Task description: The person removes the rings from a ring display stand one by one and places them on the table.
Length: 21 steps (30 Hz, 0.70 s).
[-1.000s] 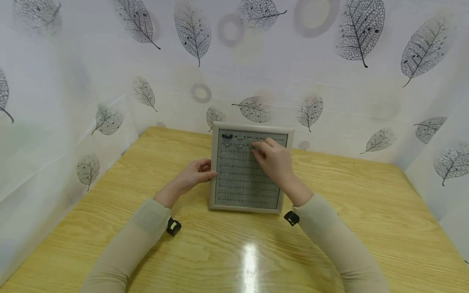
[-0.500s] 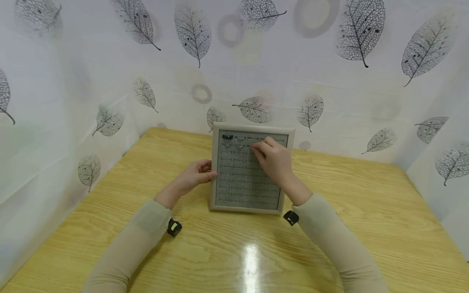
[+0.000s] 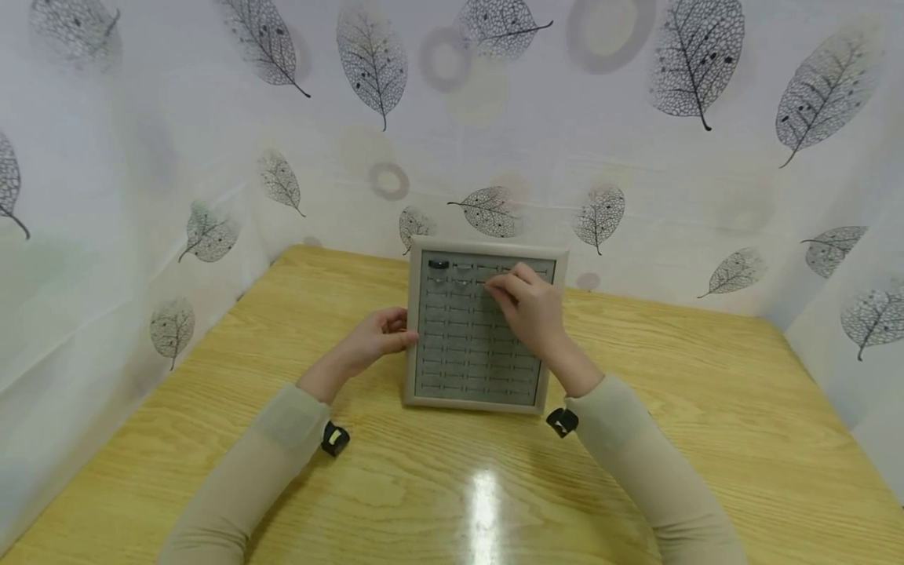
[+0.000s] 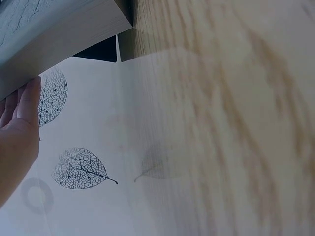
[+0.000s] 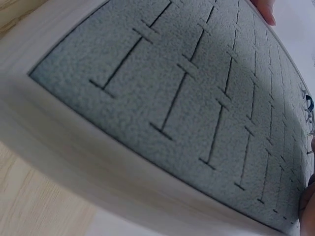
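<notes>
A ring display board (image 3: pixel 445 353) with a pale frame and grey slotted padding stands leaning back on the table. My left hand (image 3: pixel 377 337) holds its left edge, thumb at the front and fingers behind; the left wrist view shows the fingers (image 4: pixel 22 105) against the frame's side. A wide black ring (image 3: pixel 438 264) sits in the top-left slot, with thin silvery rings (image 3: pixel 462 282) in nearby slots of the upper two rows. My right hand (image 3: pixel 530 306) pinches at the second row's third slot, thumb and index fingertip together on a small ring mostly hidden by the fingers.
The wooden table (image 3: pixel 395 479) extends around the board. Behind it hangs a white leaf-print curtain (image 3: pixel 332 180), which also runs along both sides. Black wrist straps (image 3: pixel 335 438) sit at both sleeve cuffs. Lower rows of the board show bare slots.
Almost nothing moves. My right fingertips stay at the same slot with only a slight shift, and my left hand keeps its hold on the board's edge.
</notes>
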Tool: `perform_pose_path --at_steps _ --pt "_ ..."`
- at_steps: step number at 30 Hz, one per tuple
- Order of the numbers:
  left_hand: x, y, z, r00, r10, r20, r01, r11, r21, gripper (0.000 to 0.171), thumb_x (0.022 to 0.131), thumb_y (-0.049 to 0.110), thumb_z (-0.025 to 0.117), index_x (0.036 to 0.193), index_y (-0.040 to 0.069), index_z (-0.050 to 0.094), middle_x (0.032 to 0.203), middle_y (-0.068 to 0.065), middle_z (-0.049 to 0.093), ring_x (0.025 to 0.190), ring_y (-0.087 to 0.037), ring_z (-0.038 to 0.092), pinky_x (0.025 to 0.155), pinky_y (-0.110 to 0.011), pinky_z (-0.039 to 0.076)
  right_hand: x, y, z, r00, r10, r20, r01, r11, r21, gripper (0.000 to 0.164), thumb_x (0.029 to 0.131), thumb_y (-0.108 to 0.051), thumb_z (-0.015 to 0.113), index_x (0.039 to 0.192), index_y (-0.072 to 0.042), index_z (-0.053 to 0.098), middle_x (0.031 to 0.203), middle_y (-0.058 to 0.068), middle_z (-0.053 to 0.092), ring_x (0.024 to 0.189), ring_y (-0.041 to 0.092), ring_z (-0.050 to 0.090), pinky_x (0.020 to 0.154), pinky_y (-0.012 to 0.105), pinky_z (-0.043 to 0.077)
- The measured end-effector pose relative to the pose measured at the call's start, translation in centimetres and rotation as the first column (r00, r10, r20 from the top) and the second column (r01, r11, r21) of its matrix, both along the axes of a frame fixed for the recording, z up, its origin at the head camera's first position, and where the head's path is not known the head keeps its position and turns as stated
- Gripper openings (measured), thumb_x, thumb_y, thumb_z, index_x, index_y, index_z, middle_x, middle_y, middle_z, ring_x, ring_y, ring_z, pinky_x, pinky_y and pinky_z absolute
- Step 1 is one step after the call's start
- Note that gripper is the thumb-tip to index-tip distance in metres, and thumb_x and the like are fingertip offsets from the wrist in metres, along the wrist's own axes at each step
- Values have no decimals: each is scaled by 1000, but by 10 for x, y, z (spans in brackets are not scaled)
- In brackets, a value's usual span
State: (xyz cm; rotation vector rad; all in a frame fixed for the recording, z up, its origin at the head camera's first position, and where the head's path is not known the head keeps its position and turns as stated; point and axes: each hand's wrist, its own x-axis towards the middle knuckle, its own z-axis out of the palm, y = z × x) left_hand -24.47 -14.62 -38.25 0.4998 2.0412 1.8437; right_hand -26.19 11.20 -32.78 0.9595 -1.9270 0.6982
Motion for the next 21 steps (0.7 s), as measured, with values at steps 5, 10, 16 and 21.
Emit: perform_pose_path --at_steps 5,10,16,21 --pt "0 0 0 1000 3 -9 -4 1000 -7 50 86 18 58 126 -5 39 115 -18 51 103 -23 50 88 -35 42 -1 2 -1 1000 27 -4 -27 999 -34 3 74 -2 69 76 -1 67 65 5 51 52 12 45 43 23 39" --pt "0 1 1 1000 20 5 -20 1000 -7 47 87 13 58 126 -4 39 116 -19 50 103 -24 50 88 -35 43 0 3 0 997 71 0 -71 994 -87 6 71 3 71 75 0 67 64 5 50 52 11 43 44 21 37" --pt "0 1 0 999 30 16 -30 1000 0 47 86 13 58 126 -4 40 116 -18 50 104 -24 50 88 -34 43 4 8 1 997 83 4 -82 993 -90 4 72 0 70 75 1 67 62 4 47 51 11 39 44 21 33" --pt "0 0 -1 999 30 20 -30 1000 2 47 86 15 59 125 -3 41 116 -18 51 104 -25 50 88 -34 43 9 17 1 998 61 7 -60 997 -38 4 71 -1 72 74 -1 68 61 2 47 50 9 37 42 21 32"
